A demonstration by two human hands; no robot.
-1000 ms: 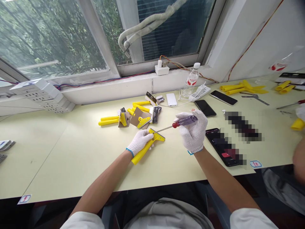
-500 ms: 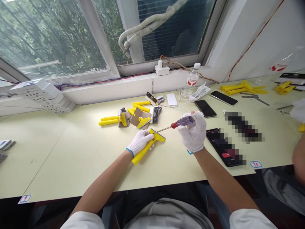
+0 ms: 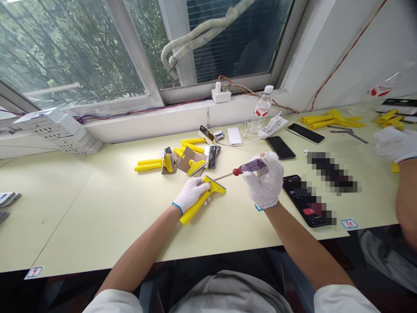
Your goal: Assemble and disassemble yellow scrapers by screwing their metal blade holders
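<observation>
My left hand (image 3: 191, 194), in a white knit glove, is closed around a yellow scraper (image 3: 194, 210) near its head. The scraper's handle points down and left toward me. In my gloved right hand (image 3: 266, 182) is a screwdriver (image 3: 249, 167) with a purple and red handle, held by the handle. Its thin shaft slants down left, and the tip meets the scraper head by my left thumb. Just beyond lie a scraper head on brown card (image 3: 196, 167) and several yellow handles (image 3: 148, 167) with black packaging.
Phones (image 3: 280, 148) lie to the right, one (image 3: 302, 202) close to my right forearm. A water bottle (image 3: 261, 111) and power strip (image 3: 274, 126) stand by the window. White boxes (image 3: 65, 130) are stacked at left. A co-worker's gloved hand (image 3: 395, 143) is at far right.
My hands, the scraper and the screwdriver stay almost in place. At the far right, the co-worker's gloved hand has moved left, further into view.
</observation>
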